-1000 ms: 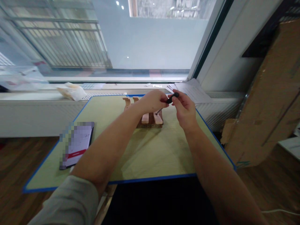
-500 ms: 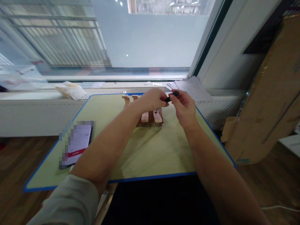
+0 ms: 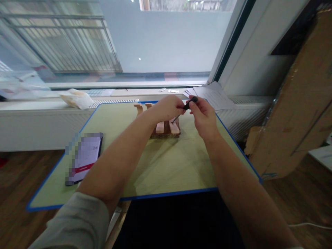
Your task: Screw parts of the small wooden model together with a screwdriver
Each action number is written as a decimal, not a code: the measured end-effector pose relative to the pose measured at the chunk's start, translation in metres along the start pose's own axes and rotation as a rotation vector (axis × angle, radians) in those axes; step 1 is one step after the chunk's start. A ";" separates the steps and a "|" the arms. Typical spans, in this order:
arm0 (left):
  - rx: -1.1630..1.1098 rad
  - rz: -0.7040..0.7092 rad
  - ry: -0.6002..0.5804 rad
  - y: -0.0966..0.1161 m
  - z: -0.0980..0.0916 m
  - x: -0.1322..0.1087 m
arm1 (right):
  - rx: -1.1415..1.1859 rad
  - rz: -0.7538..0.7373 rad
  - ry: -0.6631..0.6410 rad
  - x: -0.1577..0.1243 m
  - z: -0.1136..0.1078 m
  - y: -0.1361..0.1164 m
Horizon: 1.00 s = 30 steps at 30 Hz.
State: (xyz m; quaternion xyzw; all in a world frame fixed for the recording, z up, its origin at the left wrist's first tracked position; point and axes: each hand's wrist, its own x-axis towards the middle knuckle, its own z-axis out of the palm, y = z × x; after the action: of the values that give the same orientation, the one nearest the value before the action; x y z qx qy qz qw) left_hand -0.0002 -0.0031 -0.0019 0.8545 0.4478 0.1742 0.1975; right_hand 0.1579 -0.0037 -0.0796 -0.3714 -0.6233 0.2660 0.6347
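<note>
A screwdriver [image 3: 191,102] with a black handle slants above the far part of the table. Its thin shaft runs down left to a screw-like dark spot on a pale wooden piece [image 3: 174,129]. My right hand [image 3: 204,116] grips the handle's upper end between thumb and fingers. Closed near the handle's lower end, my left hand [image 3: 169,107] pinches it where handle meets shaft. Under the hands lies a dark brown wooden board [image 3: 166,135] bearing pale wooden pieces. A curved, hook-like wooden piece [image 3: 139,109] shows at its left; my left forearm hides part of the board.
The light table [image 3: 171,169] has a blue edge. A tablet-like device [image 3: 86,155], partly pixelated, lies on its left. Behind are a window sill with a crumpled bag [image 3: 76,99] and papers [image 3: 214,95]. A large cardboard box [image 3: 290,121] stands at the right.
The view has shifted slightly. The screwdriver's handle has tilted a little, and its shaft shows more clearly now. Both hands have stayed on it.
</note>
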 end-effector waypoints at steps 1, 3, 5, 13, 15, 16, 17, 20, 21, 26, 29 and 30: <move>0.005 -0.005 -0.004 0.000 0.000 -0.001 | -0.009 0.003 0.007 0.000 0.000 0.001; 0.004 -0.008 -0.006 0.000 0.001 -0.001 | -0.028 0.002 0.025 0.001 0.001 0.004; 0.000 -0.012 0.015 -0.001 0.003 -0.001 | -0.038 -0.004 0.041 0.002 0.002 0.006; 0.069 -0.033 0.089 -0.003 0.005 0.004 | -0.033 0.015 0.038 0.002 0.002 0.003; 0.064 -0.030 0.054 -0.001 0.002 0.003 | -0.008 0.015 0.026 0.001 0.002 0.003; 0.059 -0.028 0.042 0.000 0.002 0.002 | 0.004 0.016 0.017 0.001 0.002 0.003; 0.055 -0.031 0.031 0.001 0.001 0.001 | 0.013 0.018 0.008 0.001 0.002 0.004; 0.051 -0.050 0.008 0.002 0.001 0.001 | 0.007 0.015 -0.002 0.002 0.002 0.007; 0.047 -0.053 0.003 0.001 0.002 0.001 | -0.003 0.008 0.003 0.002 0.002 0.007; 0.022 -0.058 0.114 -0.005 0.008 0.005 | -0.059 -0.010 0.029 0.003 0.002 0.005; 0.049 -0.095 0.146 -0.006 0.010 0.007 | -0.111 0.008 0.018 0.003 0.001 0.003; 0.053 -0.099 0.136 -0.005 0.009 0.007 | -0.117 0.014 0.010 0.002 0.001 0.002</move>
State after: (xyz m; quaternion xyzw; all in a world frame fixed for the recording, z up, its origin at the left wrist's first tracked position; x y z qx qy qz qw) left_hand 0.0046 0.0036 -0.0116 0.8224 0.5063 0.2101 0.1523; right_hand 0.1578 -0.0008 -0.0797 -0.4135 -0.6320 0.2319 0.6130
